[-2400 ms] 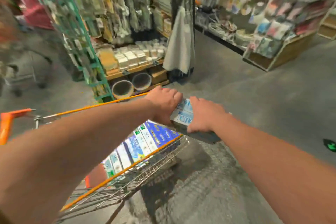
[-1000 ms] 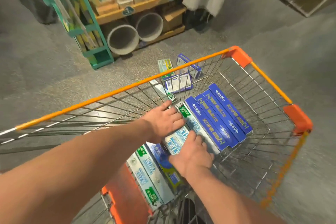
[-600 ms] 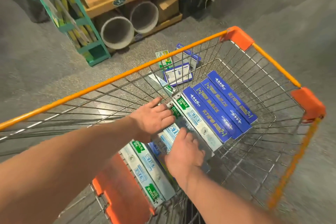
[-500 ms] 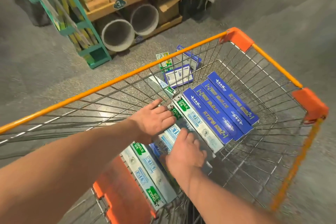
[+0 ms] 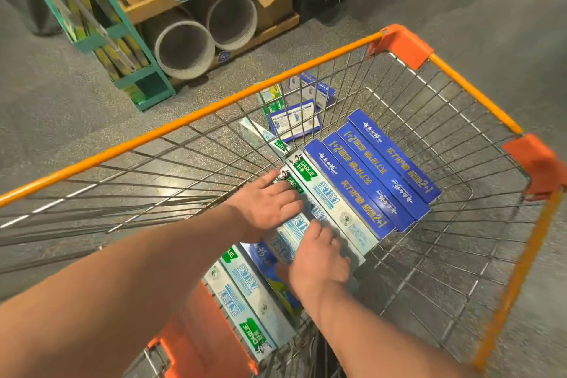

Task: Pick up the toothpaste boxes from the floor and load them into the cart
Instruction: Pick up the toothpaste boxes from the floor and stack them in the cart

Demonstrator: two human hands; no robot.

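Down inside the cart (image 5: 245, 94), both hands lie on a pair of white boxes (image 5: 333, 204) marked DARLIE in green, which sit lengthwise on the wire bottom. The left hand (image 5: 270, 207) rests flat on the far end of the pair, its fingers straight and close together, gripping nothing. The right hand (image 5: 320, 261) lies on the near end, fingers stretched forward over the card and thumb out to the left. As far as the view shows, it too presses rather than grips. Touching the white boxes on their right, a row of blue boxes (image 5: 371, 181) lies side by side, all pointing the same way. Nearer the person, the near boxes (image 5: 245, 294), white with green ends, and a blue-and-yellow box (image 5: 264, 258) lie partly under the forearms, beside the orange flap (image 5: 199, 344). Beyond the cart's far side, seen through the wire, several loose boxes (image 5: 294, 123) lie scattered on the grey floor (image 5: 61, 101). Behind them stands a wooden shelf (image 5: 153, 3) with two grey tubes (image 5: 184, 46) lying beneath it, and a green rack (image 5: 150, 86) stands just left of the tubes.
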